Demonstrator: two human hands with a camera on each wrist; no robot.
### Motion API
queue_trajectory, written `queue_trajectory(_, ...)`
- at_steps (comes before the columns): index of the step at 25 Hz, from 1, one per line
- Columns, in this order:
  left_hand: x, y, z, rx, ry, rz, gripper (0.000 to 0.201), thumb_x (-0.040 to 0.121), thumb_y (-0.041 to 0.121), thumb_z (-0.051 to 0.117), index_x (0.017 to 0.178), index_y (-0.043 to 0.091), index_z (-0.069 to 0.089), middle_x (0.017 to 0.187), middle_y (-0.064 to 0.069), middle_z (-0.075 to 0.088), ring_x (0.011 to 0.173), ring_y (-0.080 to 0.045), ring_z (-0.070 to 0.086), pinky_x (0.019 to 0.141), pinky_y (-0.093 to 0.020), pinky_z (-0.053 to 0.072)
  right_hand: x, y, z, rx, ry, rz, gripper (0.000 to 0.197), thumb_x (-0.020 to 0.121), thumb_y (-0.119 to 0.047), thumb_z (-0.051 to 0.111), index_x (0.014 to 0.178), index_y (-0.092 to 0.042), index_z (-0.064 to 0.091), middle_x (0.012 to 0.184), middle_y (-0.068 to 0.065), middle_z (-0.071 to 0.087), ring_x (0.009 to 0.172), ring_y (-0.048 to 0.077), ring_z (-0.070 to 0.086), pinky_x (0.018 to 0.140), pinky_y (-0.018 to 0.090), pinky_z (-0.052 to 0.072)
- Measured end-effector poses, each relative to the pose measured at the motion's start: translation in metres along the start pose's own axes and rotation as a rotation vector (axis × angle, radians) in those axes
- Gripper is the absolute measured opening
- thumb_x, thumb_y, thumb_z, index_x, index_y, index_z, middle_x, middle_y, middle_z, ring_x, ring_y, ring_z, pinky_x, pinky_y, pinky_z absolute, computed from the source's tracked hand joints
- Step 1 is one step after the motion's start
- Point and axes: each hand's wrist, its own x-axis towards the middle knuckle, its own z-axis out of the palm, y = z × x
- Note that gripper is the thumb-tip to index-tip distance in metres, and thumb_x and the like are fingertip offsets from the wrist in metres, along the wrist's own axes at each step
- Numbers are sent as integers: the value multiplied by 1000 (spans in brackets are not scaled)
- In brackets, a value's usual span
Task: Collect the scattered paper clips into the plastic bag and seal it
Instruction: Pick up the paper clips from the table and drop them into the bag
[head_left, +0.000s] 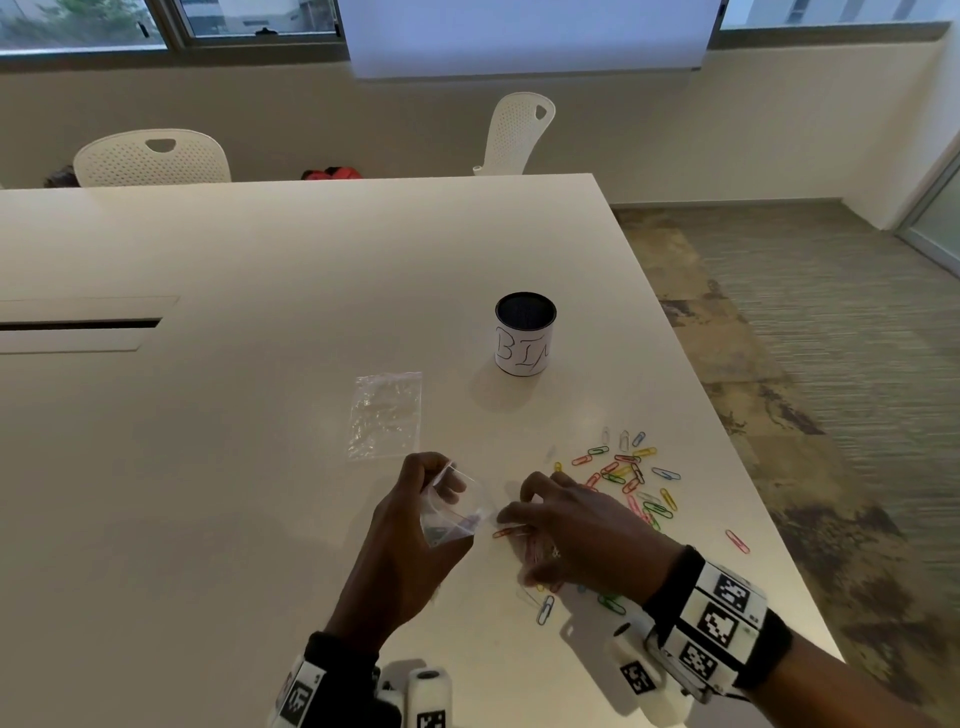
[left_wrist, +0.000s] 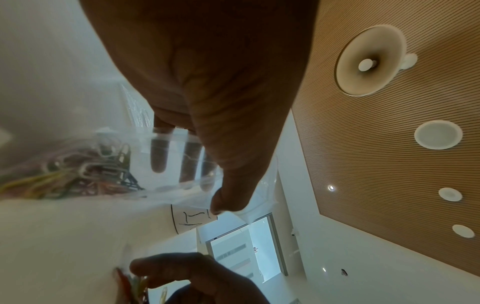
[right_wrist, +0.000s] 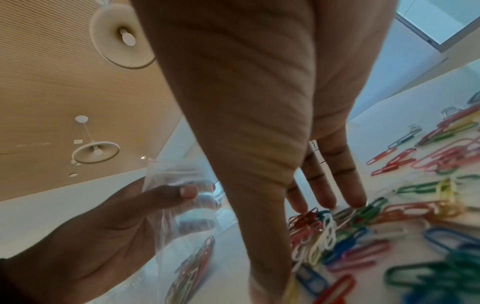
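My left hand (head_left: 441, 480) pinches the rim of a small clear plastic bag (head_left: 457, 512) and holds it just above the table with its mouth open. Its fingers (left_wrist: 158, 156) are inside the bag and the thumb is outside. Several coloured clips (left_wrist: 85, 170) lie in the bag's bottom. My right hand (head_left: 514, 501) arches over a heap of coloured paper clips, right of the bag. Its straight fingers (right_wrist: 335, 185) touch the clips (right_wrist: 363, 214) on the table. More clips (head_left: 631, 475) are scattered beyond it, to the right.
A second clear bag (head_left: 385, 415) lies flat behind my left hand. A dark cup labelled BIN (head_left: 524, 340) stands farther back. A lone pink clip (head_left: 737, 541) lies near the table's right edge, and a blue one (head_left: 545, 609) sits under my right wrist.
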Motion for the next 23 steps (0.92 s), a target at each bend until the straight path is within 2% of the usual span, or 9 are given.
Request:
queue_trajectory(2, 1, 2, 1, -23, -3, -9, 50, 83, 21, 84, 116, 29, 48, 106, 9, 68, 97, -16, 69, 77, -13, 57, -2, -1, 1, -16, 0, -13, 56, 91, -39, 72, 143, -35, 50, 143, 0, 45, 128, 19, 46, 99, 35, 53)
queue_trajectory(4, 2, 3, 1, -37, -4, -11, 49, 83, 21, 84, 116, 27, 49, 106, 8, 69, 97, -17, 70, 77, -13, 57, -2, -1, 4, -5, 37, -39, 42, 95, -31, 69, 135, -31, 57, 138, 2, 50, 123, 18, 50, 96, 33, 56)
queue_trajectory(6, 2, 4, 2, -38, -6, -16, 48, 83, 20, 84, 115, 28, 49, 105, 8, 69, 96, -17, 70, 77, -13, 56, -2, -3, 3, -2, 74, -53, 31, 100, -26, 62, 130, -27, 61, 132, 3, 54, 115, 17, 55, 91, 32, 58)
queue_trajectory(10, 3, 4, 2, -31, -19, -15, 49, 83, 17, 84, 116, 26, 49, 106, 9, 69, 97, -17, 69, 76, -10, 54, 1, -3, -1, 21, 114, -40, 23, 104, -18, 55, 124, -18, 67, 120, 3, 60, 93, 14, 65, 80, 26, 59)
queue_trajectory(12, 4, 3, 2, -28, -22, -19, 49, 83, 17, 84, 116, 26, 49, 106, 8, 68, 97, -17, 69, 75, -10, 54, 4, 1, -4, 55, 129, -24, 19, 103, -15, 57, 117, -16, 70, 116, 3, 62, 87, 13, 68, 77, 24, 60)
queue_trajectory(16, 5, 3, 5, -10, -42, -17, 51, 83, 19, 84, 118, 26, 47, 107, 8, 68, 97, -15, 69, 76, -12, 57, 5, 13, -11, 199, 178, 19, 15, 98, -11, 66, 108, -14, 76, 111, 2, 70, 91, 11, 70, 84, 23, 60)
queue_trajectory(19, 5, 3, 5, -7, -41, -8, 51, 84, 19, 84, 118, 28, 47, 107, 9, 67, 97, -13, 69, 75, -11, 56, 1, 22, -18, 353, 260, 54, 12, 90, -11, 76, 101, -15, 80, 102, -1, 77, 87, 8, 72, 87, 23, 60)
queue_trajectory(21, 5, 3, 5, -8, -41, -4, 51, 84, 19, 84, 118, 28, 47, 108, 9, 67, 97, -12, 68, 73, -10, 55, -2, 23, -27, 486, 310, 85, 12, 86, -11, 80, 96, -17, 81, 94, -3, 79, 83, 5, 74, 84, 21, 61)
queue_trajectory(23, 4, 4, 5, -5, -40, -6, 53, 84, 18, 84, 118, 28, 46, 108, 10, 67, 99, -10, 68, 73, -7, 53, -7, 18, -39, 581, 380, 100, 12, 85, -11, 82, 94, -18, 82, 87, -4, 79, 79, 2, 74, 78, 13, 58)
